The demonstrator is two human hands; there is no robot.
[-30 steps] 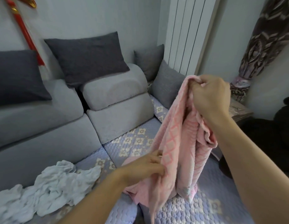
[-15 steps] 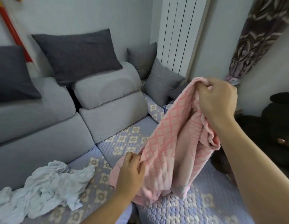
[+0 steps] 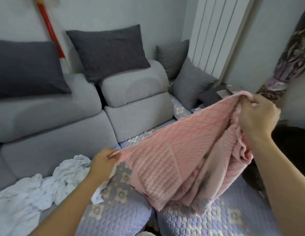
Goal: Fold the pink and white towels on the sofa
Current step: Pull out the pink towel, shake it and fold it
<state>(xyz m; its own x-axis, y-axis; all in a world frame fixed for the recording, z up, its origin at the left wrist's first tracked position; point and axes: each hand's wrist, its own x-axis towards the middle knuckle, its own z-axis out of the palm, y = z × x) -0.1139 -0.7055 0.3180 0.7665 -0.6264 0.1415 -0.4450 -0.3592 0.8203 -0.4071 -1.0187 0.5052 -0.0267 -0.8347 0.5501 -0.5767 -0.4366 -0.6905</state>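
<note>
A pink towel [image 3: 179, 154] with a diamond pattern hangs stretched in the air above the sofa seat. My right hand [image 3: 257, 120] grips its upper end, high on the right, with cloth bunched under the fingers. My left hand [image 3: 104, 160] pinches the lower left corner and holds it out to the left. The rest of the pink towel sags in folds down to the seat. A white towel [image 3: 29, 195] lies crumpled on the seat at the lower left, partly behind my left forearm.
The grey sofa [image 3: 54, 120] runs along the wall, with dark cushions [image 3: 107, 50] at the back and a quilted purple seat cover [image 3: 114, 217] in front. A white radiator [image 3: 216, 34] stands in the corner. Dark objects sit at the far right.
My left hand has slid along the pink towel's edge to its corner and pulled it left, so the towel has opened out from a hanging bunch.
</note>
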